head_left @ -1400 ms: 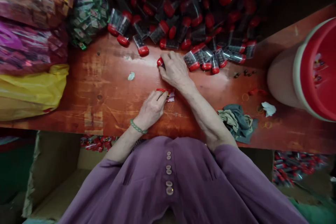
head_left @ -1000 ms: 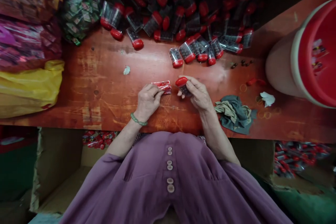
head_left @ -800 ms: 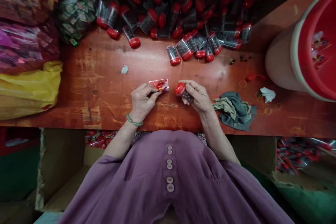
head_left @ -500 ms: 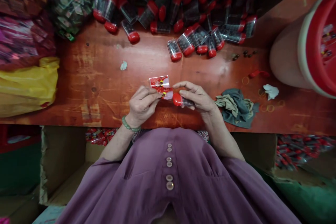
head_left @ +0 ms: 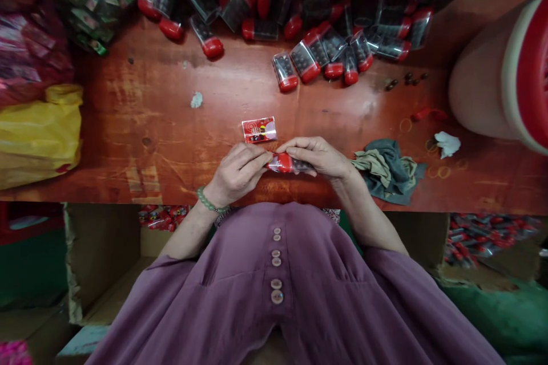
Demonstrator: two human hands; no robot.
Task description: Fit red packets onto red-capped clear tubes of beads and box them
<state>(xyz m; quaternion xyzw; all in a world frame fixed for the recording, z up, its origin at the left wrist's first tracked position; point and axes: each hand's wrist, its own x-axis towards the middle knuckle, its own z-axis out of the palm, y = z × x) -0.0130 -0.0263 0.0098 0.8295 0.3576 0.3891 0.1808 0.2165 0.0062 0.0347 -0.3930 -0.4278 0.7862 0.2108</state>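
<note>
Far left of the fingers, a yellow bag [head_left: 40, 137] lies on the worktop [head_left: 166, 142]. The left hand [head_left: 237, 174] has its fingers [head_left: 253, 158] together; they are pinching a clear, partly printed film wrapper [head_left: 273, 165]. Just beyond these fingers, and apart from them, a flat printed packet [head_left: 259, 129] lies on the worktop.

Between the two hands is the small container [head_left: 285, 163], its red end turned to the left fingers and its dark-filled part to the right. The right hand [head_left: 323, 157] has its fingers clamped on this dark part. About half a second ago, the wrapper was held flat beside the red end, with its print showing; now it meets this end and seems to go around it, though the left fingers hide part of the edge. In my judgement, this means that both hands now work on one piece, not on two separate things.

Beyond the right fingers, well apart, similar containers [head_left: 305, 61] lie in a heap. Right of the right fingers, close to the wrist, is a crumpled cloth [head_left: 387, 171], and farther right stands a pale bucket [head_left: 482, 80].
</note>
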